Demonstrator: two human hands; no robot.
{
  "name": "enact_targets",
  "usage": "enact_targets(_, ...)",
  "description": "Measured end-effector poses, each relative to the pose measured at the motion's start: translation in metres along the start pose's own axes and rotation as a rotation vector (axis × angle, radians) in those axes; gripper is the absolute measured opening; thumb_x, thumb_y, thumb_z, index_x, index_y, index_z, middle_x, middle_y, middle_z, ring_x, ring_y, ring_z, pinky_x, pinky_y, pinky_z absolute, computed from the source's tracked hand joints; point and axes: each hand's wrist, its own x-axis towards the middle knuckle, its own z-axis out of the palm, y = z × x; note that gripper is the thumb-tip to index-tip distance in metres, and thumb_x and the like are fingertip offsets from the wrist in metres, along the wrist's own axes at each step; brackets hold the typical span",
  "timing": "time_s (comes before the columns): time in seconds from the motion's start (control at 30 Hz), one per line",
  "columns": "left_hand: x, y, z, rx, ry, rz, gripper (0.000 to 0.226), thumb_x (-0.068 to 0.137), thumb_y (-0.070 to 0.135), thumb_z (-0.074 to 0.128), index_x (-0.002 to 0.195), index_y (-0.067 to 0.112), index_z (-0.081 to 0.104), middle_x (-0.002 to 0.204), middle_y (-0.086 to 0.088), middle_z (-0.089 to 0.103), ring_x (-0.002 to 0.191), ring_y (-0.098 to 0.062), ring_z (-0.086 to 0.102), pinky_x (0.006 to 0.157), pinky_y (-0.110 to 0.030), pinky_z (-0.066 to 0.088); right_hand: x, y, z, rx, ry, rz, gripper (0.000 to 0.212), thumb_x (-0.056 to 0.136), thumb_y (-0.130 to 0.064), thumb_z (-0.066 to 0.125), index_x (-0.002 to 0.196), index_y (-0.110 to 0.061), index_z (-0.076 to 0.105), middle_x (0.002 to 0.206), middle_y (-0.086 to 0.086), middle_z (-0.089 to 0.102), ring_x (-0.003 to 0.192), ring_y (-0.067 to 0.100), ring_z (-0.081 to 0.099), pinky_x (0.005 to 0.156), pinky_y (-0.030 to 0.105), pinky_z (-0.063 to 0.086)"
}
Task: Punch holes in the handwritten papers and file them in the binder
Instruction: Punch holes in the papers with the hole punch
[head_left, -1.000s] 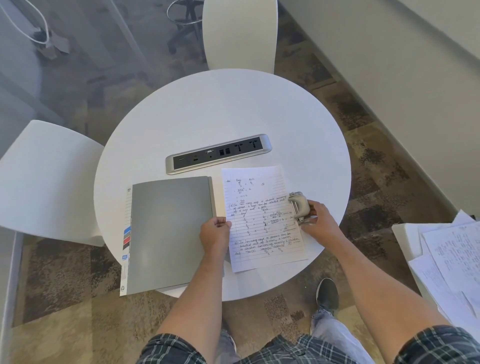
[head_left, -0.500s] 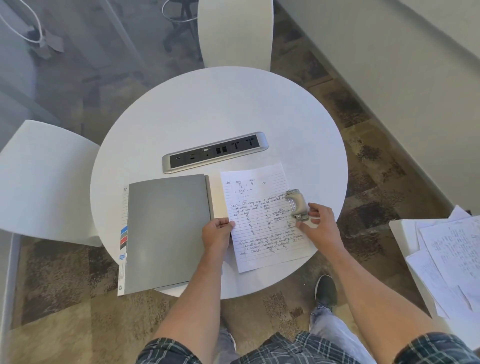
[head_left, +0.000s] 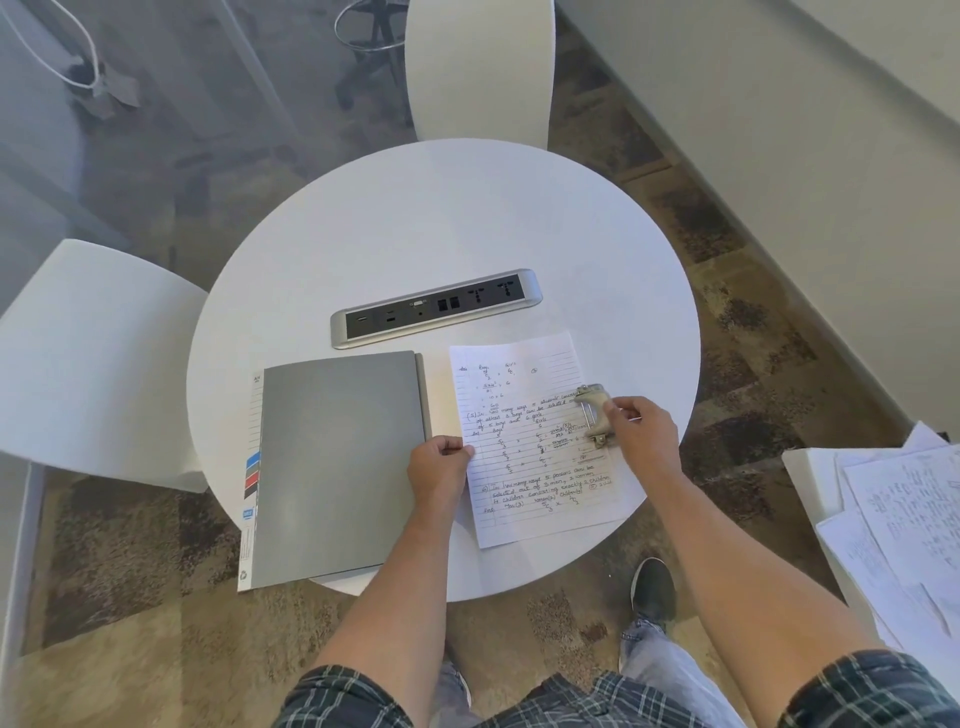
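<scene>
From the head camera, looking down on a round white table (head_left: 415, 218), one handwritten sheet (head_left: 535, 441) lies flat at the near right of the tabletop, its long axis running away from the person and leaning slightly to the left at the far end. The hole punch (head_left: 594, 414) sits over the sheet's right long edge, about midway along it, its own long axis lying roughly along that edge. The right hand (head_left: 641, 434) is the nearer one to the punch: its fingers curl round the punch's outer side, gripping it. Whether the paper's edge is fully seated in the punch's slot is hard to say from this height. The left hand (head_left: 439, 465) lies across the sheet from it, pinching the left long edge with thumb over curled fingers, so the sheet is held between the two hands. The grey binder (head_left: 337, 462) lies closed just beside the sheet on the left, parallel to it, with its spine side towards the paper and coloured index tabs showing at its far-left edge; the left hand is the nearer one to it. The coming press seems to turn on the punch staying square to that right edge while the left hand holds the sheet from sliding. More handwritten papers (head_left: 904, 525) lie heaped off the table, well to the person's right, nearer the right arm.
</scene>
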Motion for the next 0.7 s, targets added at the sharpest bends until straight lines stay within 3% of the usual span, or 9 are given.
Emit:
enact_targets(0.13, 0.001, -0.001, 0.001, 0.052, 0.015, 0.016, 0.014, 0.080, 0.009, 0.081, 0.076, 0.018, 0.072, 0.078, -0.002, 0.077, 0.080, -0.025, 0.077, 0.082, -0.046, 0.064, 0.011, -0.004, 0.002, 0.069, -0.056, 0.088, 0.020, 0.097, -0.033, 0.070, 0.099, -0.014, 0.074, 0.088, -0.001, 0.076, 0.085, 0.020, 0.073, 0.063, 0.027, 0.049)
enact_targets(0.27, -0.002, 0.004, 0.002, 0.083, 0.041, 0.014, 0.013, 0.081, 0.010, 0.081, 0.077, 0.019, 0.073, 0.078, 0.000, 0.077, 0.081, -0.023, 0.076, 0.082, -0.041, 0.063, 0.011, -0.005, 0.005, 0.103, -0.036, 0.106, 0.016, 0.096, -0.033, 0.071, 0.092, -0.017, 0.072, 0.085, -0.001, 0.077, 0.076, 0.020, 0.072, 0.075, 0.038, 0.060)
enact_targets(0.43, -0.007, 0.008, 0.003, 0.101, 0.058, 0.016, 0.016, 0.083, 0.010, 0.080, 0.078, 0.021, 0.070, 0.079, 0.004, 0.074, 0.080, -0.019, 0.073, 0.072, -0.026, 0.055, 0.011, -0.006, 0.006, 0.127, -0.028, 0.098, 0.017, 0.095, -0.035, 0.071, 0.092, -0.019, 0.071, 0.084, 0.000, 0.076, 0.076, 0.020, 0.072, 0.081, 0.043, 0.063)
enact_targets(0.53, -0.007, 0.010, 0.003, 0.115, 0.066, 0.009, 0.013, 0.084, 0.011, 0.080, 0.080, 0.021, 0.072, 0.078, 0.005, 0.074, 0.080, -0.018, 0.073, 0.074, -0.026, 0.055, 0.011, -0.010, 0.002, 0.127, -0.035, 0.092, 0.019, 0.095, -0.034, 0.073, 0.092, -0.015, 0.071, 0.084, 0.004, 0.077, 0.070, 0.017, 0.072, 0.078, 0.040, 0.064)
enact_targets(0.7, -0.010, 0.014, 0.007, 0.140, 0.081, 0.011, 0.007, 0.085, 0.009, 0.078, 0.085, 0.015, 0.074, 0.073, 0.009, 0.069, 0.075, -0.015, 0.068, 0.068, -0.020, 0.046, 0.016, -0.016, -0.010, 0.088, -0.068, 0.107, 0.026, 0.086, -0.028, 0.084, 0.088, -0.004, 0.074, 0.075, 0.011, 0.078, 0.055, 0.011, 0.072, 0.059, 0.022, 0.060)
